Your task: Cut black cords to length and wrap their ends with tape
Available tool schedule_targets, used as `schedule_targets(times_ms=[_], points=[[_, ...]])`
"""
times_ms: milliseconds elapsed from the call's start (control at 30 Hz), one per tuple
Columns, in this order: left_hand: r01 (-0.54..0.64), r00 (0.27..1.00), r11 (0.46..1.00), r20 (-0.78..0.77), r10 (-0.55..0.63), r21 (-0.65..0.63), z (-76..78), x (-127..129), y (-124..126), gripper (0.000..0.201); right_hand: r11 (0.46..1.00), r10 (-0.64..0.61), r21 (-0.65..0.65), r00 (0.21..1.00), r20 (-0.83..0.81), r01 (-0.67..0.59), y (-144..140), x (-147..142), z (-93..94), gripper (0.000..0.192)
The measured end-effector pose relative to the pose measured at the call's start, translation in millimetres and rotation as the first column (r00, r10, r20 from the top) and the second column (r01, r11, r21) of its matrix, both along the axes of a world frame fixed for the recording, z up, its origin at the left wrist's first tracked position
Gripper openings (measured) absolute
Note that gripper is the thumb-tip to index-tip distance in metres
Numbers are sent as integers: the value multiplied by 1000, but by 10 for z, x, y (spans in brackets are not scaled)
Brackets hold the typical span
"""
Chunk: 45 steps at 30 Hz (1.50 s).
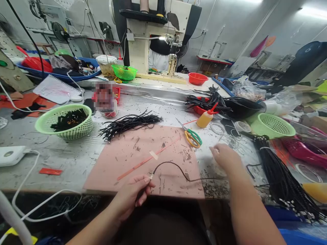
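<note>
Close to the table's front edge, my left hand [138,190] pinches a thin black cord [176,164] by its pale end between thumb and fingertips. From there the cord arches over a pink mat [102,170] and trails right, below my right hand [224,156]. That hand hovers palm down just right of the scissors [192,136], smeared by motion, its fingers partly hidden. The scissors have green and orange handles and lie with blades pointing up-left. A flat pink ruler-like strip [143,164] crosses the mat, with a small beige piece of tape [154,155] on it.
A bundle of black cords [130,123] lies behind the mat. A yellow glue bottle [205,119] stands beyond the scissors. At right hang more black cords [281,177] over the edge. Green baskets [88,117] flank the workspace; a sewing machine [138,44] rises behind.
</note>
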<state>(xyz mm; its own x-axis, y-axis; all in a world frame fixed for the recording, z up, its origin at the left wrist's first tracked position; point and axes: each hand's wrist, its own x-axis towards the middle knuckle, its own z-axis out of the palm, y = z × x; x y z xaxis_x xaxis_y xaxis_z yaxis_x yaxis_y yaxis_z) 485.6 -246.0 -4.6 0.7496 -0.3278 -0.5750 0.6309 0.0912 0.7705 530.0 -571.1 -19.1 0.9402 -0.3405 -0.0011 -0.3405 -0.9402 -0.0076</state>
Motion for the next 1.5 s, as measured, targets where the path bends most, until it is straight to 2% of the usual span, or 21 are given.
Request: schedule_targets(times_ms=[67, 100, 200, 267, 367, 433, 467, 500, 600, 667, 733, 833, 933, 1100, 1267, 1367, 1500], points=[[1, 1000, 999, -21, -1, -32, 19, 4, 3, 25, 988, 135, 63, 987, 83, -141, 134, 191, -50, 36], [-5, 1000, 999, -28, 4, -48, 26, 7, 6, 25, 978, 178, 102, 981, 74, -185, 197, 295, -79, 39], [-54, 998, 995, -33, 51, -81, 36, 15, 28, 23, 966, 195, 181, 980, -47, -183, 324, 569, -128, 55], [-113, 993, 990, -24, 112, -81, 29, 20, 59, 23, 966, 189, 193, 979, -71, -172, 350, 661, -101, 63], [-206, 978, 976, 9, 207, -64, 18, 31, 121, 24, 974, 132, 182, 991, 28, -135, 373, 591, 25, 65], [-238, 970, 970, 42, 240, -52, 22, 43, 155, 24, 960, 101, 251, 990, 95, -122, 436, 391, 128, 63], [-244, 967, 969, 58, 247, -47, 28, 50, 167, 24, 932, 122, 329, 986, 111, -153, 489, 251, 173, 61], [-245, 966, 969, 73, 248, -42, 37, 59, 176, 23, 875, 189, 430, 974, 123, -224, 557, 92, 209, 62], [-234, 966, 972, 109, 236, -29, 65, 84, 186, 24, 575, 506, 682, 851, 138, -452, 811, -401, 265, 59], [-224, 966, 974, 128, 224, -16, 75, 93, 188, 24, 441, 617, 775, 780, 105, -453, 982, -648, 266, 50], [-217, 965, 976, 147, 215, -4, 77, 95, 189, 24, 370, 677, 831, 733, 65, -416, 1119, -775, 255, 43], [-210, 964, 978, 167, 206, 7, 68, 89, 191, 23, 309, 713, 871, 699, 55, -383, 1249, -782, 233, 45], [-209, 965, 978, 164, 204, 12, 60, 91, 196, 22, 285, 719, 870, 690, 83, -401, 1322, -720, 212, 49], [-247, 958, 969, 153, 243, 5, 58, 107, 225, 21, 305, 713, 845, 693, 104, -440, 1398, -705, 172, 53], [-283, 944, 959, 178, 278, 1, 93, 188, 292, 20, 277, 721, 839, 678, 141, -469, 1485, -599, 179, 45], [-343, 904, 939, 274, 329, 4, 165, 405, 372, 18, 271, 737, 807, 653, 177, -525, 1603, -323, 202, 39], [-453, 801, 891, 434, 413, -13, 278, 864, 558, 12, 244, 751, 733, 602, 272, -635, 1878, 257, 225, 29]])
